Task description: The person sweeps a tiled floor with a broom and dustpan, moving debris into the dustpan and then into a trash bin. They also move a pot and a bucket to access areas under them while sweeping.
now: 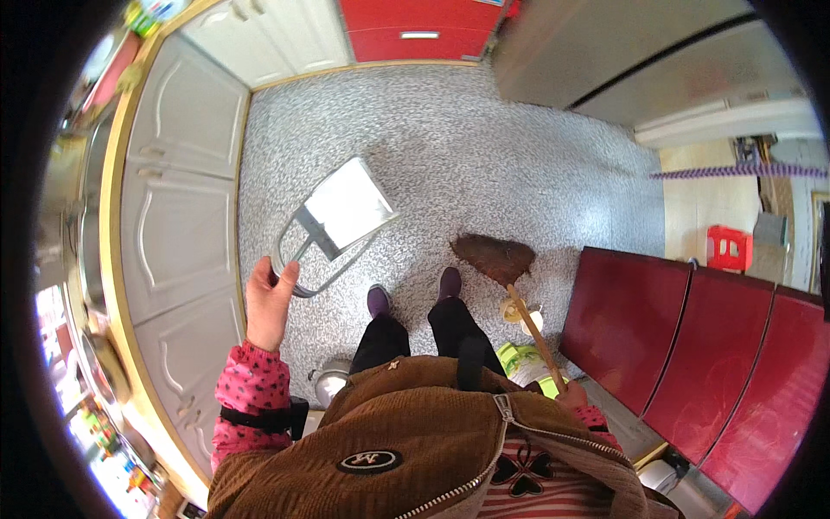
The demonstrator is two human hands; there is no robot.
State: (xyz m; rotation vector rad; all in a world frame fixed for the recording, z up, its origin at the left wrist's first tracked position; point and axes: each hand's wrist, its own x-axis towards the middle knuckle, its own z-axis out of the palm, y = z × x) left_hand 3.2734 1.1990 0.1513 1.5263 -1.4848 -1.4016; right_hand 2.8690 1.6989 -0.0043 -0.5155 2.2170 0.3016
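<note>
My left hand (267, 311) grips the grey looped handle of a dustpan (350, 204) between thumb and fingers. The pan has a bright, shiny face and a dark band beside its handle; whether it rests on the floor or hangs just above it, I cannot tell. At lower right, my right hand (572, 394) is closed around the wooden stick of a broom (537, 334). The broom's brown bristle head (496, 256) is against the floor, ahead of my right shoe (449, 283) and apart from the dustpan.
White cupboards (181, 240) line the left side, below a wood-edged counter. Dark red panels (629, 318) stand at right, with a refrigerator (583, 52) beyond. Small bowls (532, 321), a green-and-white container (522, 363) and a metal pot (331, 383) are near my legs. A purple-and-white rope (739, 171) crosses the right.
</note>
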